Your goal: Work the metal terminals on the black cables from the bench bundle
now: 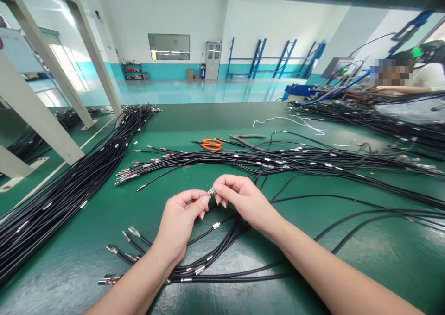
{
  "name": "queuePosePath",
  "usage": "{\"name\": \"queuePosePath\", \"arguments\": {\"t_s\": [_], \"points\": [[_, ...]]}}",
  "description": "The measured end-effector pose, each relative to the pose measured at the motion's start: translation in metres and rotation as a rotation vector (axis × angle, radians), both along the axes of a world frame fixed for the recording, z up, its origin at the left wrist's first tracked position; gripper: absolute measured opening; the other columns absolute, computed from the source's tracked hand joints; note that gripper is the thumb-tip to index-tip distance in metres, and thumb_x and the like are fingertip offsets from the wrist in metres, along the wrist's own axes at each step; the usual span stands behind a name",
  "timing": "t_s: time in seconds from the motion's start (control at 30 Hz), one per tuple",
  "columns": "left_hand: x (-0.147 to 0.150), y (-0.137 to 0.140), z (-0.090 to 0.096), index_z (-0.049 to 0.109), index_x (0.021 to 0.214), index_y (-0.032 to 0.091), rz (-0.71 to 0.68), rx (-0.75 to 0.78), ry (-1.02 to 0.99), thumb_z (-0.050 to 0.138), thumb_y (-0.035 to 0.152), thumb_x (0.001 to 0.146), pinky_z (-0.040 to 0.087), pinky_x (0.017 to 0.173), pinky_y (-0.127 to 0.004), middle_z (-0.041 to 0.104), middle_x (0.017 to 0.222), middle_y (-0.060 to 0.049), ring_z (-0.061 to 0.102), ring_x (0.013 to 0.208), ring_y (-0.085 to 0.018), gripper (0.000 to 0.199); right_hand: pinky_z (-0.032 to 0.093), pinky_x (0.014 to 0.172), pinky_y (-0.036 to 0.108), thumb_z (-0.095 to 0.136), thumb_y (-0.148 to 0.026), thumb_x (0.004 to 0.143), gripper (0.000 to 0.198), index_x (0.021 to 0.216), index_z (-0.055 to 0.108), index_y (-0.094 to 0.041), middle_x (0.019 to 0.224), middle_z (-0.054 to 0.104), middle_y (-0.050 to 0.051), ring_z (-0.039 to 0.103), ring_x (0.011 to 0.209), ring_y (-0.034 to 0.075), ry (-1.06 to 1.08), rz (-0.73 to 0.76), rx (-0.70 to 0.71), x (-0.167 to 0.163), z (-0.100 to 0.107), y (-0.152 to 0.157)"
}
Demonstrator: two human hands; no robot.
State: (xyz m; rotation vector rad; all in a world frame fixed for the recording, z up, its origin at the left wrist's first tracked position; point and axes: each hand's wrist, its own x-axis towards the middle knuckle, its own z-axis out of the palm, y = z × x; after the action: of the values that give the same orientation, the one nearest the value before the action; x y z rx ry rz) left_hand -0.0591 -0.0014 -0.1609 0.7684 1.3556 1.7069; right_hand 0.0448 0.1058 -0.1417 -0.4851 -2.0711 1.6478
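Note:
Both of my hands meet over the middle of the green table. My left hand [184,217] pinches one side of a small metal cable terminal [211,191] between thumb and forefinger. On the other side, my right hand [239,194] grips the same piece with its thumb and fingertips, partly hiding it. Below my hands lies a loose bunch of black cables [229,238] with metal terminals [134,231] at their left ends. Beyond my fingers, a larger bundle of black cables [208,157] with white tags stretches across the table.
Orange-handled scissors [211,143] and pliers [248,139] lie behind the middle bundle. A thick cable bundle [86,176] runs along the left, beside pale metal posts [38,111]. More cables [365,116] are heaped at the right, near another person [427,76]. A white strand [288,119] lies further back.

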Motion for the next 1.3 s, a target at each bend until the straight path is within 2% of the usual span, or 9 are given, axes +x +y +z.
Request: {"name": "queuePosePath", "arguments": {"t_s": [0.43, 0.87, 1.3], "points": [[0.0003, -0.0019, -0.0003, 0.064, 0.068, 0.013, 0.028, -0.009, -0.026, 0.064, 0.022, 0.070, 0.030, 0.055, -0.022, 0.050, 0.055, 0.002, 0.038, 0.053, -0.008, 0.009, 0.033, 0.052, 0.021, 0.050, -0.024, 0.082, 0.023, 0.061, 0.050, -0.016, 0.054, 0.048, -0.004, 0.041, 0.052, 0.008, -0.058, -0.046, 0.177, 0.0009, 0.0058, -0.0020], [-0.0017, -0.0008, 0.0028, 0.060, 0.063, 0.013, -0.019, 0.011, -0.023, 0.059, 0.022, 0.075, 0.030, 0.057, -0.023, 0.048, 0.056, 0.001, 0.037, 0.055, -0.009, 0.015, 0.039, 0.057, 0.021, 0.055, -0.025, 0.080, 0.012, 0.074, 0.059, -0.014, 0.063, 0.056, -0.002, 0.048, 0.055, 0.008, -0.012, -0.016, 0.017, -0.0003, 0.0033, 0.0001], [-0.0013, -0.0005, 0.0021, 0.060, 0.060, 0.013, -0.024, 0.014, -0.016, 0.060, 0.023, 0.073, 0.030, 0.056, -0.023, 0.048, 0.056, 0.001, 0.037, 0.055, -0.009, 0.016, 0.039, 0.055, 0.021, 0.057, -0.025, 0.078, 0.012, 0.073, 0.059, -0.014, 0.062, 0.056, -0.002, 0.048, 0.053, 0.007, 0.010, -0.024, -0.005, -0.0019, 0.0006, 0.0003]]}}
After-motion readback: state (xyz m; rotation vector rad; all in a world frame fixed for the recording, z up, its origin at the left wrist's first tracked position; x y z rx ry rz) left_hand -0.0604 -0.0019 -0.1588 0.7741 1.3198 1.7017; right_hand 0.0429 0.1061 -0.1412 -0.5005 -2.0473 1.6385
